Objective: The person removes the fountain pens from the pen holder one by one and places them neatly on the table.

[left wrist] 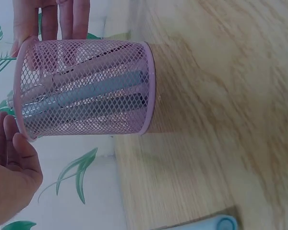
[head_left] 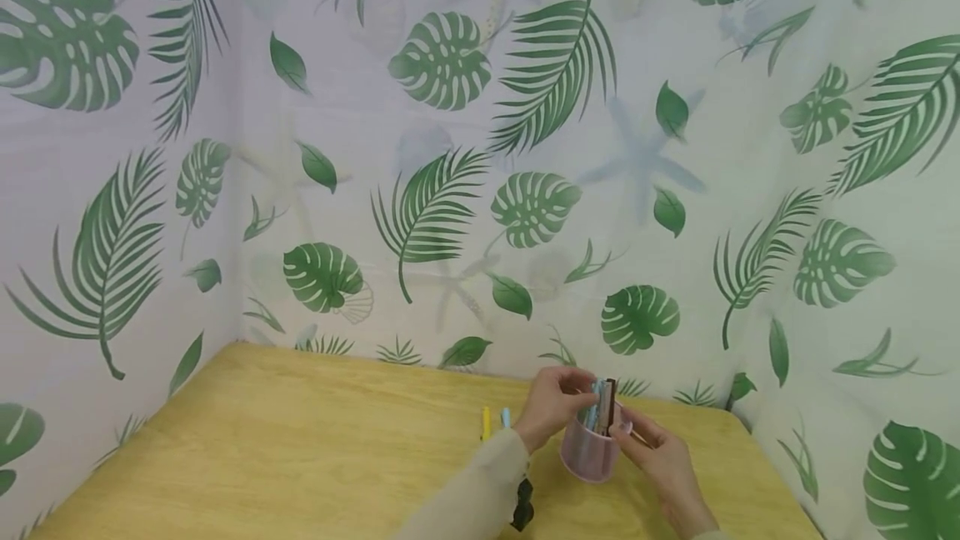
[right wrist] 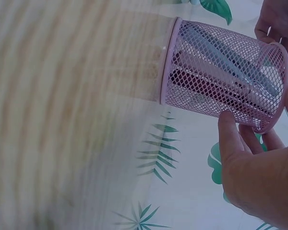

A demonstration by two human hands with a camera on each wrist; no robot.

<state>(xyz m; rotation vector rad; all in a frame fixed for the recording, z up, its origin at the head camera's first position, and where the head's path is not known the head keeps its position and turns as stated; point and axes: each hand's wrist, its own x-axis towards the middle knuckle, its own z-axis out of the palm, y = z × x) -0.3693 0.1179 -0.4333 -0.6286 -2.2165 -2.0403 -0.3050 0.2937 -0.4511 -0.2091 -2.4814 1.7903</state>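
A pink mesh pen holder [head_left: 590,450] stands upright at the right side of the wooden table, with several pens [left wrist: 86,93] inside. Light blue, pale and dark brown ends show at its mouth. My right hand [head_left: 667,465] grips its right side near the rim, with fingertips against the mesh [right wrist: 197,72]. On the opposite side my left hand [head_left: 553,407] has its thumb and fingers at the pen tops, right by the rim. In the left wrist view, curled fingers of the left hand [left wrist: 12,177] are beside the rim; I cannot tell whether they pinch a pen.
A yellow pen [head_left: 486,423] and a light blue pen [head_left: 506,417] lie left of my left wrist. A black object [head_left: 522,507] is partly hidden by the left sleeve. Walls with green leaf prints [head_left: 322,277] rise behind and beside the wooden table [head_left: 300,440].
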